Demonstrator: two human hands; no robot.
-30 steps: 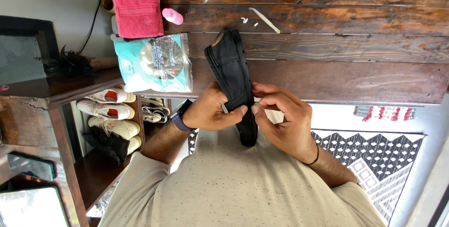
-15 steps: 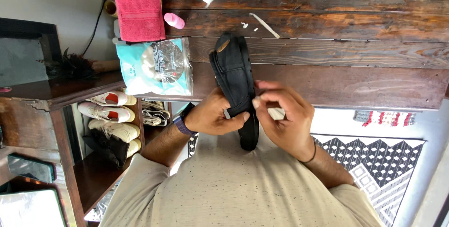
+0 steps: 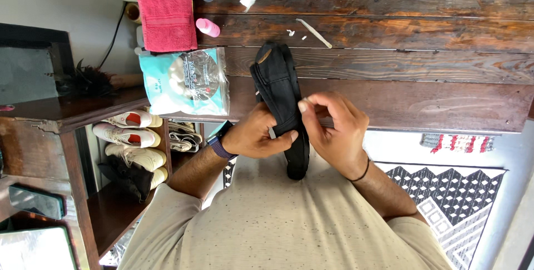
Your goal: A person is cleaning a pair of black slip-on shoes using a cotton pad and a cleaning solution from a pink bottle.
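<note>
Head cam: a black slip-on shoe (image 3: 281, 103) is held above the wooden table's (image 3: 423, 64) near edge, toe pointing away. The left hand (image 3: 257, 136) has its fingers wrapped round the shoe's middle. The right hand (image 3: 334, 125) pinches something small & pale at the shoe's side, fingers narrow. Progress is hard to judge; a cotton-pad bag (image 3: 186, 81) and a pink bottle (image 3: 207, 27) lie nearby.

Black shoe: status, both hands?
Left hand gripping black shoe mid-length. Right hand pinching at its edge, fingertips on it. Shoe held above wooden table. Nothing in the way.
</note>
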